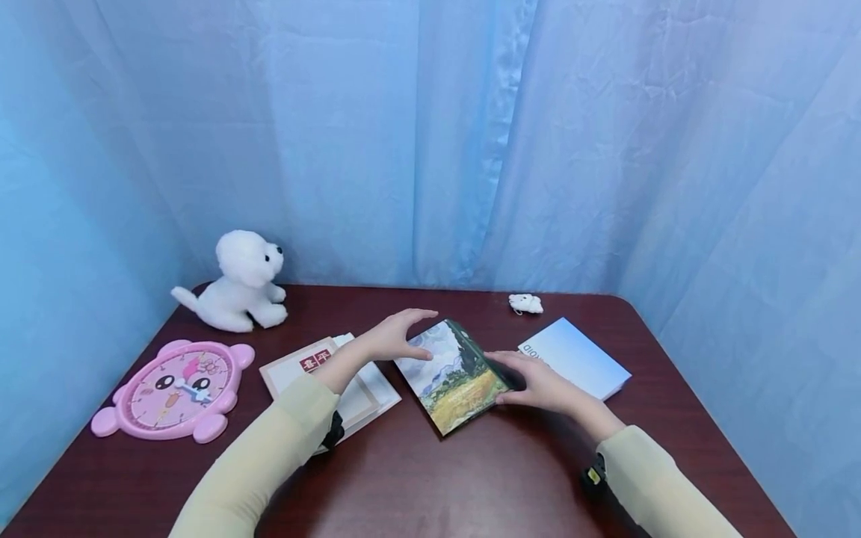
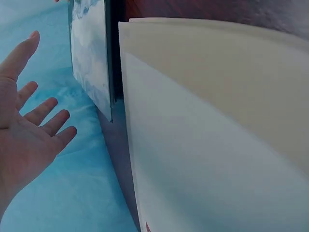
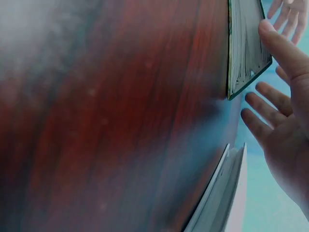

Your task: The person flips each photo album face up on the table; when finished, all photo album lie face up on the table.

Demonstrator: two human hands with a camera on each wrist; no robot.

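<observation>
Landscape-covered book (image 1: pixel 454 385) on dark red table (image 1: pixel 430 478), near middle, between both hands. Left hand (image 1: pixel 393 339) grasping nothing, fingers spread, by book's left side. Right hand (image 1: pixel 541 382) at book's right edge, unclenched, fingers extended; can't tell whether thumb presses cover. Pale book (image 1: pixel 289 370) under left forearm, blue-white book (image 1: pixel 581 359) just beside right hand. Pink clock (image 1: pixel 180 392) and white plush dog (image 1: pixel 235 297) farther left.

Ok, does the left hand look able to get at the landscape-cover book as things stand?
Probably yes: the left hand holds nothing and is close to the landscape-cover book, with nothing visible blocking it.
</observation>
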